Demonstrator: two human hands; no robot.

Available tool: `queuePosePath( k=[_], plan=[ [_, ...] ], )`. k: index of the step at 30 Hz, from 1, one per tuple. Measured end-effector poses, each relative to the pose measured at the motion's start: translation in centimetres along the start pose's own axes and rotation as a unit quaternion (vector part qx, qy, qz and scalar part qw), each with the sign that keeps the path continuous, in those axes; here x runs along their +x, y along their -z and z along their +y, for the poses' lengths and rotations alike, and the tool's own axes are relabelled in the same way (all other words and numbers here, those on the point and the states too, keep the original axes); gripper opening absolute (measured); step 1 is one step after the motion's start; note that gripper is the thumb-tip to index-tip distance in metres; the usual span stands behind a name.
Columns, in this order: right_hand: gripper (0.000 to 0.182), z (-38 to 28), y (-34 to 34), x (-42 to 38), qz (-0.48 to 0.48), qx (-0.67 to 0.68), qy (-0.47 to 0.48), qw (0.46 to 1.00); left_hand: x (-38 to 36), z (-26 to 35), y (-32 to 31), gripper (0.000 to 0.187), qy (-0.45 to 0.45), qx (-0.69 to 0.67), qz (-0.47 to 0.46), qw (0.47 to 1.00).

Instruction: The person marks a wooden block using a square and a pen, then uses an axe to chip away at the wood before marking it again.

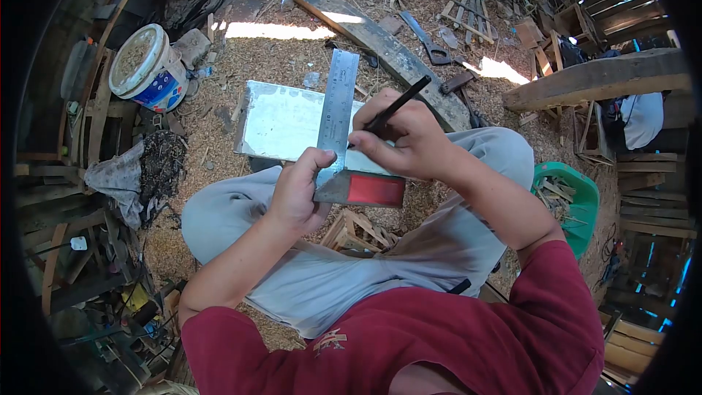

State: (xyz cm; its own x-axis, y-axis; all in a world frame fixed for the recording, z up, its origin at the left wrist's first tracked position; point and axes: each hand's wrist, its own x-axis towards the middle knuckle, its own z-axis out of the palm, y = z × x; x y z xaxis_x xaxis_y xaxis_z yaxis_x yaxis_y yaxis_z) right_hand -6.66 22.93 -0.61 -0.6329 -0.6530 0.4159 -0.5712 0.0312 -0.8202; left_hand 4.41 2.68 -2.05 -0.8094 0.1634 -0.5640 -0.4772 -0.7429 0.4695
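Observation:
A pale, flat-topped board (281, 121) lies in front of my crossed legs. Across it rests a try square, its steel blade (338, 99) pointing away from me and its red-faced stock (375, 189) along the near edge. My left hand (298, 186) grips the square where blade and stock meet, thumb on top of the metal. In my right hand (406, 135) is a black pen (398, 104), slanted, with its tip down at the blade's right edge. The fingers are closed around the pen and partly hide the board's right side.
A long plank (387, 51) lies beyond the board, with a handsaw (426, 39) beside it and a hammer (457, 82) at its near right. A white bucket (148, 69) stands at left, a green tub (589, 208) of wood scraps at right. Shavings cover the ground.

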Motion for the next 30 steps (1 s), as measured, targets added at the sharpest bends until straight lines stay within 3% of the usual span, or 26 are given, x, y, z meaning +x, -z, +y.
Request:
queuePosePath(
  k=[6,17,30],
  plan=[
    [0.013,0.5,0.4,0.5,0.051,-0.034,-0.005,0.998,0.3,-0.3,1.1,0.036,0.003,0.023,-0.029,0.999],
    [0.012,1.4,0.9,0.9,0.097,-0.095,-0.022,0.99,-0.3,-0.2,0.7,0.031,0.015,0.042,0.005,0.999],
    [0.019,2.3,0.2,0.8,0.167,-0.059,-0.021,0.984,0.2,-0.6,1.5,0.024,0.001,0.034,0.021,0.999]
  ],
)
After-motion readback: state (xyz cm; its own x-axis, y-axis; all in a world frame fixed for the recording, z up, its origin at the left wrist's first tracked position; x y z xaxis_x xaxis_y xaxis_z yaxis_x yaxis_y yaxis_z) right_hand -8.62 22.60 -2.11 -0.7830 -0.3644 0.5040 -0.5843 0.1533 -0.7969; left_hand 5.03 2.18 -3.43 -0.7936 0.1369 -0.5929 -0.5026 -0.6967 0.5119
